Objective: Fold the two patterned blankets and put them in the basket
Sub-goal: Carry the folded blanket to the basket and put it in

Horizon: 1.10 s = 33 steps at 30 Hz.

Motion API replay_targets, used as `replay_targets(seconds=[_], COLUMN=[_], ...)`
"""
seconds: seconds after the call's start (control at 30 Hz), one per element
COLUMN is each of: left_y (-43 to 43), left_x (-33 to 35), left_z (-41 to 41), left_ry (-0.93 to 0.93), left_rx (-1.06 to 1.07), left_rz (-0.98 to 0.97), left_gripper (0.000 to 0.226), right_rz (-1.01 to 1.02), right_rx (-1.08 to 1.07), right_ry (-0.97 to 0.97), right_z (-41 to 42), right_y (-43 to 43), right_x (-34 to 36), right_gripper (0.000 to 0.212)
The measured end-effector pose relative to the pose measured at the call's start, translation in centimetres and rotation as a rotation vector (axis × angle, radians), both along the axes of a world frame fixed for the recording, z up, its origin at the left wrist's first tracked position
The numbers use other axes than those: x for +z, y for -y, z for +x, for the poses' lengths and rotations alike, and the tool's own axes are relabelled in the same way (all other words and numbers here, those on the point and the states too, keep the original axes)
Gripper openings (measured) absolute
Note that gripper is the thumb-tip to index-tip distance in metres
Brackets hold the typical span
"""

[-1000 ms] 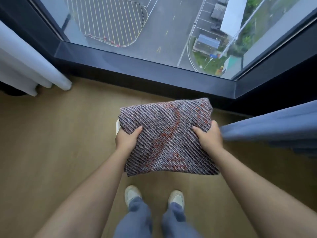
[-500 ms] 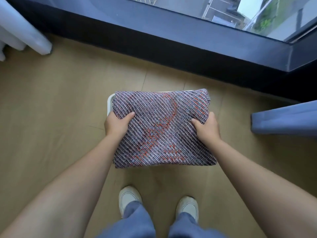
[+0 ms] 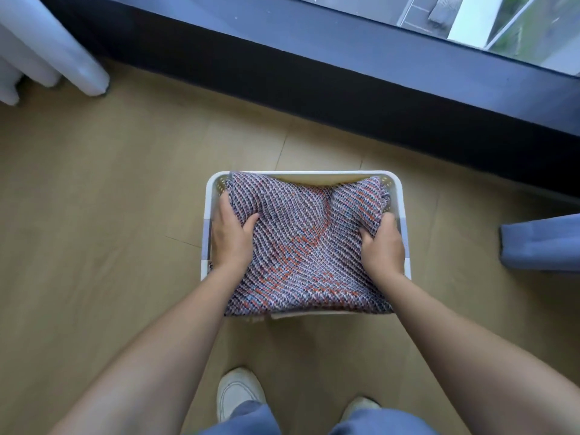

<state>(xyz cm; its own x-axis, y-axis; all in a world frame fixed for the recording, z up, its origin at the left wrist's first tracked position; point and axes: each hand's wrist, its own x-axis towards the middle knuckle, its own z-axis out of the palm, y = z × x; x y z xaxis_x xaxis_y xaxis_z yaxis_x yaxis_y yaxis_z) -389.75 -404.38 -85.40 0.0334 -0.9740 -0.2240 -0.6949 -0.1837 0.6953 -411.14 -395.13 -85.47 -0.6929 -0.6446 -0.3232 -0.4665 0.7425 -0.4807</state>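
The folded red-blue woven blanket [image 3: 301,246] has sunk into the white plastic basket [image 3: 208,211]: nearly stowed. The left hand [image 3: 233,237] and right hand [image 3: 383,248] clutch its sides.

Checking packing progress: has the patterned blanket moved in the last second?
Yes. Against the white basket, the blanket went down: earlier it hid nearly all the rim, now it lies between the side walls, gripped by left hand and right hand.

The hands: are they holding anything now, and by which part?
Both hold the folded patterned blanket: the left hand grips its left side, the right hand its right side, at the white basket.
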Motion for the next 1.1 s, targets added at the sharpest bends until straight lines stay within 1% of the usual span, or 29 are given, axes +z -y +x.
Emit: replay_targets(seconds=[0.17,0.3,0.37,0.4,0.47,0.5,0.57,0.63,0.7,0.77,0.83,0.9,1.1], left_y=[0.0,0.1,0.2,0.4,0.5,0.4,-0.2,-1.3,-2.4,-3.1,-3.2,-3.4,-3.6], left_x=[-2.1,-4.6,-5.5,-5.7,-5.9,-5.9,-5.5,-4.9,-4.6,-4.9,-5.7,-6.9,-10.4], left_z=[0.3,0.6,0.7,0.7,0.7,0.6,0.2,0.0,0.7,1.7,2.4,2.3,1.2], left_ry=[0.108,0.162,0.232,0.286,0.425,0.503,0.619,0.624,0.590,0.625,0.705,0.770,0.823], left_rx=[-0.081,-0.110,-0.125,-0.147,-0.246,-0.323,-0.514,-0.735,-0.948,-1.069,-1.088,-1.083,-0.959], left_rz=[-0.084,-0.062,-0.033,-0.018,0.023,0.039,0.042,0.091,0.180,0.243,0.289,0.296,0.205], left_gripper=[0.071,0.077,0.080,0.081,0.084,0.085,0.087,0.094,0.104,0.113,0.117,0.118,0.125], right_rz=[-0.044,-0.025,-0.013,0.007,0.108,0.171,0.244,0.286,0.364,0.438,0.489,0.515,0.582], right_rx=[0.055,0.082,0.133,0.172,0.307,0.399,0.576,0.712,0.828,0.897,0.926,0.943,0.915], right_ry=[-0.139,-0.175,-0.212,-0.238,-0.295,-0.332,-0.406,-0.387,-0.275,-0.198,-0.172,-0.184,-0.299], right_z=[0.3,0.4,0.5,0.4,0.4,0.4,0.4,0.6,0.7,0.5,0.3,0.3,0.9], right_y=[-0.2,0.3,0.5,0.6,0.4,0.2,-0.4,-1.0,-1.3,-1.6,-1.5,-1.3,-0.4], right_x=[-2.3,-4.5,-5.2,-5.5,-5.7,-5.8,-5.7,-5.3,-4.9,-5.1,-5.7,-6.6,-9.7], right_gripper=[0.017,0.019,0.020,0.027,0.062,0.079,0.101,0.108,0.109,0.116,0.121,0.123,0.130])
